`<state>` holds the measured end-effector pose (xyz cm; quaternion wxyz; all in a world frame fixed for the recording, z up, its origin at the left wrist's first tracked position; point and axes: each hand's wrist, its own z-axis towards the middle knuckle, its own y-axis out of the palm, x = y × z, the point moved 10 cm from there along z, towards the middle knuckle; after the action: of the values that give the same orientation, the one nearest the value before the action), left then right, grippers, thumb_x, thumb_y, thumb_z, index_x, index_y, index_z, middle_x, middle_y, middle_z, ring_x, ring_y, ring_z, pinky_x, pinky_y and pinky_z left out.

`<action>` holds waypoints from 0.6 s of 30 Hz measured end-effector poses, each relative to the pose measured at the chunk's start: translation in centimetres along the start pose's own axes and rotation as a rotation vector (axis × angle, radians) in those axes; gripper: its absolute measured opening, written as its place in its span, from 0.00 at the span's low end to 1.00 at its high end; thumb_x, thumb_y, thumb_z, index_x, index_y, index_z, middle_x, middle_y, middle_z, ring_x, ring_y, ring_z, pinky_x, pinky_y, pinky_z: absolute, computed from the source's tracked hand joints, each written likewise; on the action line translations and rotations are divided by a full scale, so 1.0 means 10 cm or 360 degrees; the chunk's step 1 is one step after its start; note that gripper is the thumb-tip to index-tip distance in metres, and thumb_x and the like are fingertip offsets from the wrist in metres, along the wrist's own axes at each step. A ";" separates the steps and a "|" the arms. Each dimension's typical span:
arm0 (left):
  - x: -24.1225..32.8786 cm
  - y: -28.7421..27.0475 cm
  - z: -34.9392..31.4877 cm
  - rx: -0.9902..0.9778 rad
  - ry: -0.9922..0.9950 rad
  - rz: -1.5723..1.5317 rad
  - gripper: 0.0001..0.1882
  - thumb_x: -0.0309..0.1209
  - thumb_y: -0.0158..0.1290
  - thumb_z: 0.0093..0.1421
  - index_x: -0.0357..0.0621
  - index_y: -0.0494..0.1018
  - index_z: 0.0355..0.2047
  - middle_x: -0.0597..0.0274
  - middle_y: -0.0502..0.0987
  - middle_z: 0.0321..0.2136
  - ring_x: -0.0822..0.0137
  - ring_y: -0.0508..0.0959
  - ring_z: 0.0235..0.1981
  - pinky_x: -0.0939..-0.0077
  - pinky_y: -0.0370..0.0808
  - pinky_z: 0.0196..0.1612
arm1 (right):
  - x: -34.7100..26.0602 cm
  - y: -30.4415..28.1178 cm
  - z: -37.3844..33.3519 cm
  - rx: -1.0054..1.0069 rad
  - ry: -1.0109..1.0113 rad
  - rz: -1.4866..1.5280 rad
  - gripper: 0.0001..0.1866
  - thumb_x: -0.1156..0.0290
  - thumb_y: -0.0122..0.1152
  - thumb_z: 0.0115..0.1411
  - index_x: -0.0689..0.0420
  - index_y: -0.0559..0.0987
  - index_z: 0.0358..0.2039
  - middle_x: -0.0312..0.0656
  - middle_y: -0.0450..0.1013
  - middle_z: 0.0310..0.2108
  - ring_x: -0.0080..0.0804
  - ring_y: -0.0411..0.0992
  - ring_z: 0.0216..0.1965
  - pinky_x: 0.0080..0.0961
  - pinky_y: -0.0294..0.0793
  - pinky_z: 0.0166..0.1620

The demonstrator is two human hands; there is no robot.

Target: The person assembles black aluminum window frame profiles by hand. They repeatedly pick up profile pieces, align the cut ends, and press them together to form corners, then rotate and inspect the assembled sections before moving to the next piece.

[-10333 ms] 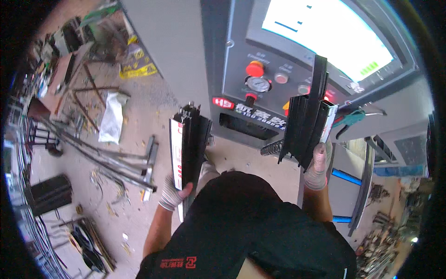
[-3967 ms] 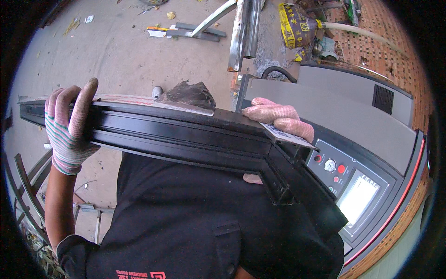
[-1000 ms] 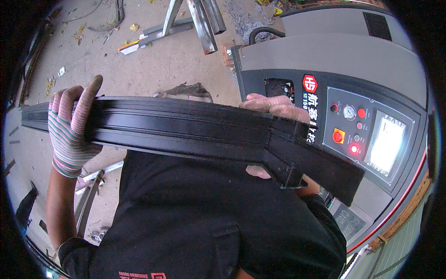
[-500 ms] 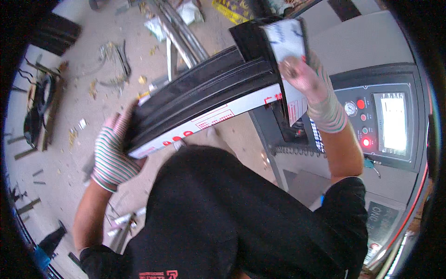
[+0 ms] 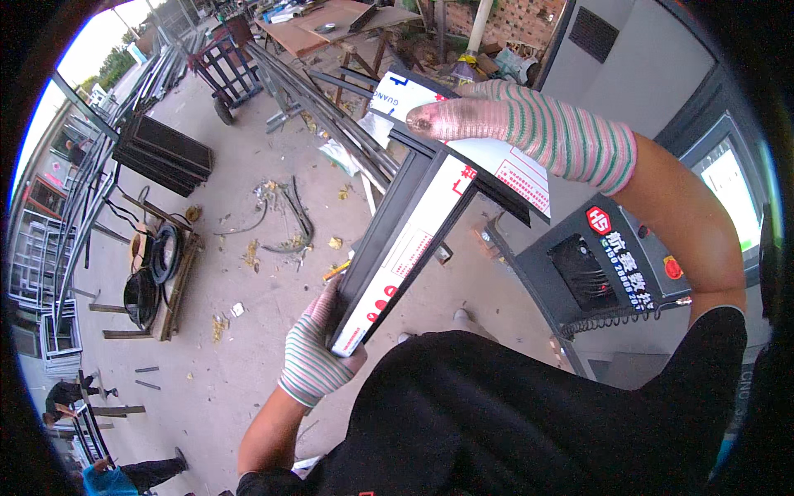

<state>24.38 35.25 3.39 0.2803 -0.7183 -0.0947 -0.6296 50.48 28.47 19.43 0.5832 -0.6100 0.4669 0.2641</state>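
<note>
Between my gloved hands is a black metal frame of joined profiles (image 5: pixel 389 256), with white printed protective film on its outer faces. It looks like part of a window frame. My left hand (image 5: pixel 318 347), in a striped knit glove, is closed around the lower end of the long profile. My right hand (image 5: pixel 529 128), in a matching glove with a dirty thumb tip, is closed over the film-covered crosspiece at the upper corner. Its fingers are mostly hidden behind the piece. The frame is held tilted above the floor, its lower end toward my left.
A grey machine with a control panel (image 5: pixel 612 256) and lit screen stands close on the right. Long metal profiles (image 5: pixel 331 116) lie beyond the frame. Coiled black material rests on a pallet (image 5: pixel 178 289) at left, near stacked dark panels (image 5: pixel 161 153). Two people work at lower left.
My view has swung up and left, showing more of the yard. The frame is now tilted more steeply, its right end farther from me. Both hands have kept their hold.
</note>
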 end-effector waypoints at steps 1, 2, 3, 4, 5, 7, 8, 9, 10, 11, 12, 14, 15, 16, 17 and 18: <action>-0.03 -0.03 -0.02 0.0012 -0.0069 0.0111 0.46 0.21 0.51 0.45 0.29 0.56 0.69 0.51 0.72 0.60 0.65 0.69 0.64 0.69 0.61 0.67 | -0.02 0.02 0.02 -0.0010 -0.0012 0.0059 0.31 0.42 0.62 0.64 0.56 0.80 0.56 0.34 0.79 0.37 0.18 0.75 0.34 0.20 0.74 0.40; 0.02 -0.04 0.00 0.0065 0.0002 0.0291 0.48 0.26 0.57 0.44 0.31 0.58 0.69 0.47 0.75 0.50 0.61 0.77 0.52 0.71 0.72 0.59 | -0.03 0.04 0.02 -0.0039 -0.0034 0.0114 0.33 0.42 0.61 0.64 0.57 0.80 0.56 0.35 0.79 0.38 0.18 0.75 0.34 0.20 0.75 0.40; 0.02 -0.04 -0.02 0.0078 -0.0003 0.0271 0.48 0.26 0.57 0.44 0.31 0.58 0.69 0.47 0.75 0.49 0.61 0.77 0.52 0.71 0.72 0.59 | -0.08 0.04 0.02 -0.0023 -0.0082 0.0078 0.33 0.41 0.61 0.64 0.57 0.79 0.57 0.36 0.79 0.38 0.19 0.75 0.35 0.20 0.75 0.41; 0.01 -0.04 -0.04 0.0089 -0.0008 0.0247 0.48 0.26 0.57 0.44 0.30 0.58 0.69 0.47 0.75 0.49 0.60 0.77 0.52 0.71 0.72 0.59 | -0.12 0.05 0.02 -0.0024 -0.0138 0.0032 0.34 0.41 0.61 0.64 0.57 0.79 0.58 0.37 0.80 0.38 0.20 0.76 0.36 0.20 0.75 0.41; 0.02 -0.04 -0.06 0.0101 0.0003 0.0243 0.48 0.26 0.57 0.44 0.30 0.58 0.69 0.47 0.75 0.49 0.60 0.77 0.52 0.72 0.72 0.59 | -0.12 0.04 0.01 0.0011 -0.0117 -0.0032 0.34 0.41 0.61 0.64 0.57 0.78 0.59 0.39 0.80 0.39 0.21 0.76 0.36 0.20 0.75 0.42; 0.03 -0.03 -0.09 0.0121 0.0025 0.0230 0.48 0.26 0.57 0.44 0.30 0.57 0.69 0.46 0.74 0.49 0.59 0.77 0.52 0.72 0.71 0.60 | -0.16 0.08 -0.02 -0.0023 -0.0141 -0.0001 0.34 0.42 0.60 0.65 0.57 0.78 0.60 0.41 0.80 0.40 0.22 0.76 0.38 0.21 0.75 0.43; 0.03 -0.02 -0.10 0.0114 0.0016 0.0239 0.48 0.26 0.57 0.44 0.29 0.57 0.69 0.46 0.74 0.49 0.59 0.77 0.53 0.72 0.71 0.60 | -0.16 0.09 -0.05 -0.0032 -0.0113 0.0011 0.33 0.43 0.59 0.66 0.57 0.78 0.60 0.41 0.80 0.41 0.22 0.76 0.40 0.22 0.75 0.44; 0.03 -0.02 -0.12 0.0108 0.0007 0.0250 0.48 0.26 0.57 0.44 0.29 0.57 0.69 0.46 0.74 0.50 0.59 0.77 0.53 0.72 0.70 0.60 | -0.17 0.09 -0.08 -0.0034 -0.0097 0.0001 0.33 0.43 0.59 0.66 0.57 0.77 0.60 0.42 0.80 0.42 0.23 0.76 0.40 0.22 0.75 0.45; 0.03 -0.01 -0.12 0.0101 -0.0002 0.0262 0.49 0.26 0.57 0.44 0.29 0.57 0.69 0.45 0.74 0.50 0.59 0.77 0.53 0.72 0.70 0.61 | -0.17 0.09 -0.12 -0.0045 -0.0079 -0.0001 0.32 0.44 0.58 0.67 0.56 0.77 0.60 0.42 0.80 0.42 0.23 0.76 0.41 0.22 0.75 0.45; 0.04 0.00 -0.13 0.0096 -0.0008 0.0224 0.48 0.26 0.57 0.45 0.28 0.56 0.69 0.45 0.74 0.50 0.59 0.77 0.54 0.72 0.70 0.61 | -0.18 0.10 -0.12 -0.0058 -0.0061 -0.0003 0.32 0.44 0.58 0.67 0.56 0.77 0.61 0.43 0.80 0.42 0.23 0.76 0.41 0.23 0.75 0.46; 0.04 0.01 -0.14 0.0092 -0.0015 0.0186 0.48 0.26 0.57 0.45 0.28 0.56 0.69 0.45 0.74 0.51 0.60 0.76 0.54 0.72 0.70 0.61 | -0.18 0.10 -0.11 -0.0048 -0.0046 -0.0049 0.32 0.45 0.58 0.67 0.57 0.77 0.61 0.43 0.80 0.42 0.23 0.76 0.42 0.23 0.75 0.47; 0.06 0.03 -0.15 0.0079 -0.0014 0.0146 0.48 0.25 0.56 0.45 0.27 0.56 0.69 0.45 0.74 0.51 0.60 0.76 0.55 0.71 0.69 0.62 | -0.17 0.09 -0.10 -0.0030 -0.0018 -0.0138 0.32 0.46 0.58 0.67 0.57 0.76 0.61 0.42 0.80 0.42 0.23 0.77 0.42 0.23 0.76 0.48; 0.08 0.04 -0.15 0.0070 -0.0007 0.0143 0.48 0.25 0.56 0.45 0.27 0.56 0.69 0.45 0.74 0.51 0.59 0.76 0.55 0.71 0.69 0.62 | -0.18 0.09 -0.10 -0.0032 -0.0041 -0.0108 0.32 0.46 0.58 0.68 0.58 0.76 0.61 0.42 0.80 0.43 0.23 0.76 0.44 0.22 0.75 0.48; 0.08 0.05 -0.16 0.0060 0.0001 0.0139 0.48 0.25 0.56 0.45 0.27 0.55 0.70 0.45 0.74 0.51 0.59 0.76 0.55 0.71 0.69 0.62 | -0.18 0.10 -0.09 -0.0033 -0.0062 -0.0078 0.31 0.47 0.57 0.68 0.58 0.76 0.62 0.41 0.80 0.44 0.23 0.76 0.45 0.22 0.75 0.49; 0.08 0.06 -0.17 0.0050 -0.0013 0.0113 0.48 0.24 0.56 0.46 0.28 0.55 0.70 0.45 0.74 0.52 0.59 0.75 0.57 0.71 0.68 0.63 | -0.17 0.11 -0.09 -0.0054 -0.0071 -0.0075 0.31 0.47 0.57 0.68 0.58 0.75 0.62 0.41 0.80 0.45 0.23 0.76 0.46 0.22 0.75 0.50; 0.07 0.06 -0.18 0.0047 -0.0032 0.0116 0.48 0.24 0.55 0.46 0.27 0.55 0.70 0.45 0.73 0.53 0.59 0.75 0.58 0.71 0.67 0.63 | -0.15 0.13 -0.10 -0.0086 -0.0061 -0.0016 0.31 0.48 0.57 0.69 0.58 0.75 0.62 0.41 0.79 0.46 0.24 0.76 0.47 0.22 0.75 0.51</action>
<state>23.29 33.69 3.94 0.3125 -0.7234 -0.0805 -0.6103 48.52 28.06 20.35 0.5766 -0.6228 0.4453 0.2853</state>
